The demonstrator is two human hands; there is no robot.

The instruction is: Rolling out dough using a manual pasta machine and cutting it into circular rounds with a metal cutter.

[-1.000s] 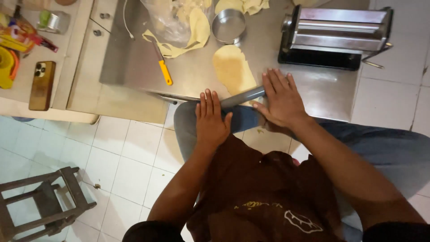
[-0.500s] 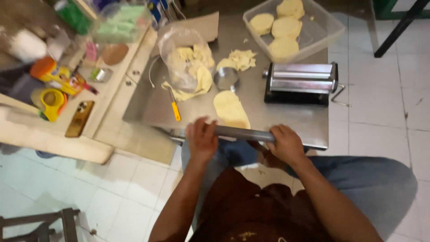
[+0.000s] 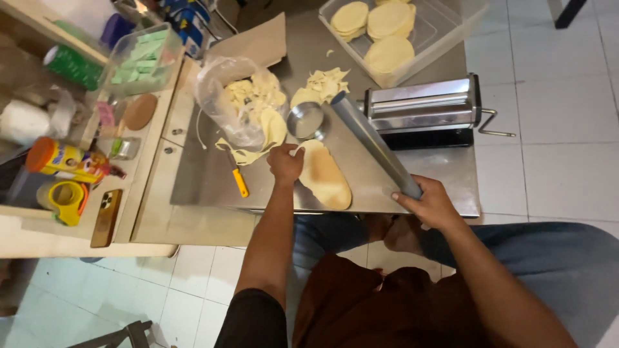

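Observation:
An oval sheet of pale dough (image 3: 324,175) lies flat on the low steel table (image 3: 206,180). My left hand (image 3: 285,162) pinches the sheet's upper left edge. A long steel rolling pin (image 3: 371,142) is held at its near end by my right hand (image 3: 431,205). It is lifted off the dough and points away toward the round metal cutter ring (image 3: 306,120). A steel pasta roller with a side crank (image 3: 422,109) stands just right of the pin.
A clear bag of dough scraps (image 3: 242,106) and a yellow-handled knife (image 3: 238,180) lie left of the dough. A clear tray of cut dough rounds (image 3: 390,38) sits at the back. A wooden shelf at left holds a phone (image 3: 106,216), jars and boxes. My legs rest under the table edge.
Both hands were pressing the rolling pin across the dough. Now my right hand alone holds the pin, swung up and away, and my left hand has gone to the dough's edge.

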